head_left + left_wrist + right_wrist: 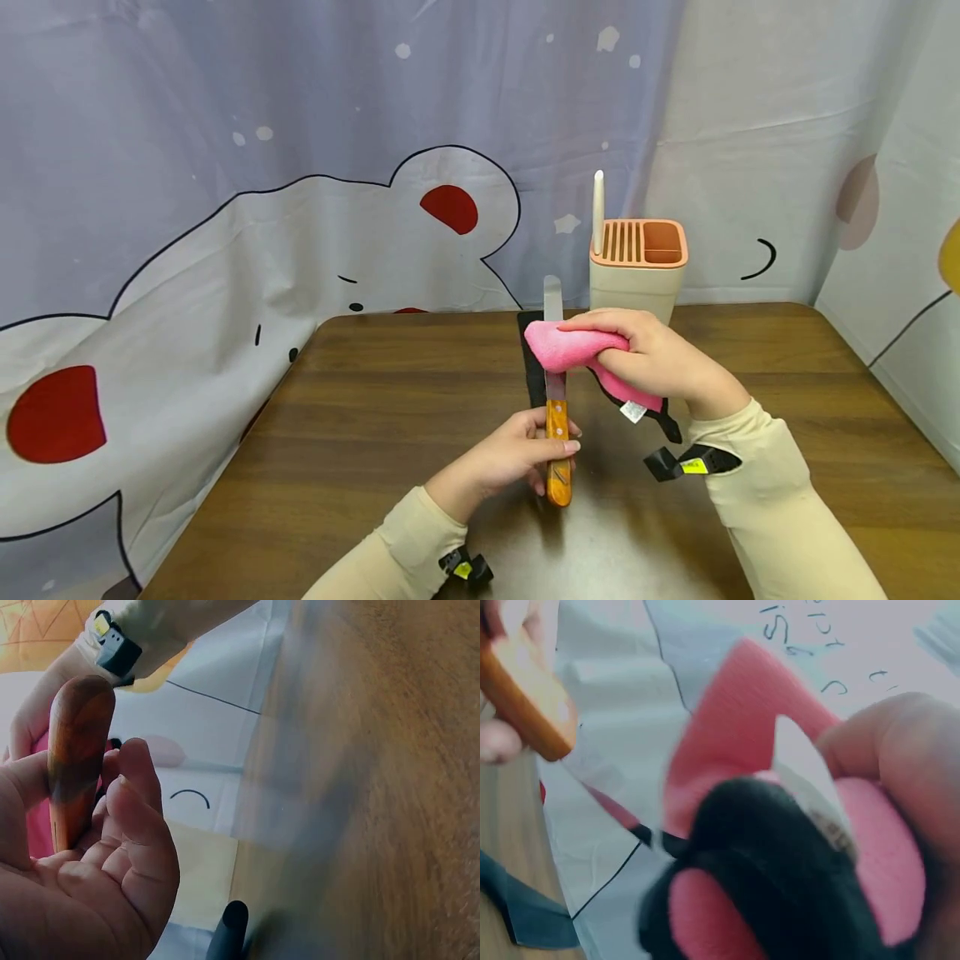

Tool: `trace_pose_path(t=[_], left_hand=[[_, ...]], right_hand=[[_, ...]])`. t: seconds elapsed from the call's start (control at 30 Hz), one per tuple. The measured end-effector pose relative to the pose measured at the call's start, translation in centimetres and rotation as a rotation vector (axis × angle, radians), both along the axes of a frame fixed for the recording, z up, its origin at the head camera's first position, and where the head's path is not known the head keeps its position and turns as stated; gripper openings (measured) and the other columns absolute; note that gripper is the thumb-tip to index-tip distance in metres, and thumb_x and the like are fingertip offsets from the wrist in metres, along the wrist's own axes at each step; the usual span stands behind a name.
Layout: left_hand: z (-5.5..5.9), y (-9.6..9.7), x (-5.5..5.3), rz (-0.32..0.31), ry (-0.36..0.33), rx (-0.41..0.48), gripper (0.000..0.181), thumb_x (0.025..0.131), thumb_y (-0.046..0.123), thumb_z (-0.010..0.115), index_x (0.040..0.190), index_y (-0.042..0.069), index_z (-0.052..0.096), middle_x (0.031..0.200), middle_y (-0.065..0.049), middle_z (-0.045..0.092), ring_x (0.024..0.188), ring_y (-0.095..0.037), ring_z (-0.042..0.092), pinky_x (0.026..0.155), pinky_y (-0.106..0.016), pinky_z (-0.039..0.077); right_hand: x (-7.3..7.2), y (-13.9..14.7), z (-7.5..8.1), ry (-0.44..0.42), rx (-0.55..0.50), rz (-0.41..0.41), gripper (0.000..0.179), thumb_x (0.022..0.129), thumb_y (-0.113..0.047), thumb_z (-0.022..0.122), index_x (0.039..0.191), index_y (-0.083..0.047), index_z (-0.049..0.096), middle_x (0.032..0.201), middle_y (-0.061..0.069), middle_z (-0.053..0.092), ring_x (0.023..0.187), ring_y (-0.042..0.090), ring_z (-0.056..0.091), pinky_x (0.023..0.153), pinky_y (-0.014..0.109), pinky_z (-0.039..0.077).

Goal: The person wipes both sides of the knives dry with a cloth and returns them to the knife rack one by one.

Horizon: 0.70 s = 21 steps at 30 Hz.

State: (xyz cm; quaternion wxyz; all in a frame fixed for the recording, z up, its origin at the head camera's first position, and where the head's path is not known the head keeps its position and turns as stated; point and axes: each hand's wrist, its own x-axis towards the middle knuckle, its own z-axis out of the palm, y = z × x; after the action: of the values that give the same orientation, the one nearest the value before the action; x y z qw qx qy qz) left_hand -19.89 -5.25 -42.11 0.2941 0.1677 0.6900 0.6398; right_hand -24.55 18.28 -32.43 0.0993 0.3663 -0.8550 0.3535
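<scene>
In the head view my left hand (517, 454) grips the orange-brown wooden handle (557, 417) of a palette knife. Its long metal blade (552, 296) has a rounded tip and points away from me. My right hand (660, 358) holds a pink cloth (573, 346) against the blade and hides the blade's middle. Black edging and a white tag (633, 411) hang from the cloth. The right wrist view shows the bunched pink cloth (735, 727) close up, with the knife handle (532, 697) at the upper left. In the left wrist view, fingers surround the handle (79, 757).
A cream utensil holder (633, 287) with an orange slotted top stands at the table's back, behind my right hand. An upright white handle (598, 212) sticks out of it. A flat black strip (532, 367) lies on the wooden table (405, 392) beneath the blade. Printed curtain hangs behind.
</scene>
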Motion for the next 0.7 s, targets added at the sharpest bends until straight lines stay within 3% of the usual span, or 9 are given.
trace_pose_path(t=[0.1, 0.2, 0.37, 0.5, 0.7], left_hand=[[-0.1, 0.2, 0.2, -0.022, 0.0, 0.002, 0.03, 0.1, 0.014, 0.064, 0.126, 0.001, 0.058, 0.084, 0.002, 0.067, 0.066, -0.01, 0.063, 0.046, -0.023, 0.05], [-0.1, 0.3, 0.4, -0.047, 0.018, -0.01, 0.03, 0.099, 0.013, 0.065, 0.126, 0.002, 0.058, 0.085, 0.001, 0.069, 0.066, -0.009, 0.064, 0.047, -0.024, 0.05], [-0.1, 0.6, 0.8, -0.063, 0.079, -0.042, 0.029, 0.098, 0.014, 0.067, 0.124, 0.003, 0.06, 0.087, -0.003, 0.073, 0.068, -0.009, 0.065, 0.046, -0.025, 0.051], [-0.2, 0.8, 0.9, -0.062, 0.101, -0.055, 0.029, 0.098, 0.015, 0.068, 0.123, 0.004, 0.061, 0.088, -0.004, 0.074, 0.068, -0.009, 0.065, 0.047, -0.025, 0.051], [-0.2, 0.6, 0.8, -0.038, 0.081, -0.041, 0.03, 0.097, 0.015, 0.068, 0.123, 0.002, 0.061, 0.085, 0.001, 0.071, 0.067, -0.009, 0.065, 0.046, -0.025, 0.051]], right_hand=[[-0.5, -0.1, -0.3, 0.065, -0.045, -0.094, 0.053, 0.087, 0.001, 0.057, 0.133, -0.022, 0.069, 0.129, 0.002, 0.071, 0.107, 0.016, 0.062, 0.09, 0.026, 0.05], [-1.0, -0.4, -0.6, 0.122, -0.076, -0.173, 0.055, 0.087, 0.002, 0.055, 0.136, -0.019, 0.068, 0.137, 0.01, 0.066, 0.12, 0.027, 0.062, 0.101, 0.041, 0.05], [-1.4, -1.0, -1.1, 0.195, -0.043, -0.281, 0.055, 0.087, 0.0, 0.053, 0.138, -0.016, 0.066, 0.145, 0.017, 0.06, 0.133, 0.039, 0.056, 0.11, 0.059, 0.044], [-1.5, -1.3, -1.4, 0.174, 0.008, -0.268, 0.054, 0.087, -0.001, 0.054, 0.139, -0.015, 0.065, 0.147, 0.017, 0.059, 0.135, 0.041, 0.055, 0.113, 0.059, 0.042], [-1.0, -1.4, -1.4, 0.097, 0.076, -0.138, 0.054, 0.087, 0.001, 0.052, 0.137, -0.013, 0.066, 0.144, 0.012, 0.063, 0.138, 0.036, 0.055, 0.115, 0.055, 0.042]])
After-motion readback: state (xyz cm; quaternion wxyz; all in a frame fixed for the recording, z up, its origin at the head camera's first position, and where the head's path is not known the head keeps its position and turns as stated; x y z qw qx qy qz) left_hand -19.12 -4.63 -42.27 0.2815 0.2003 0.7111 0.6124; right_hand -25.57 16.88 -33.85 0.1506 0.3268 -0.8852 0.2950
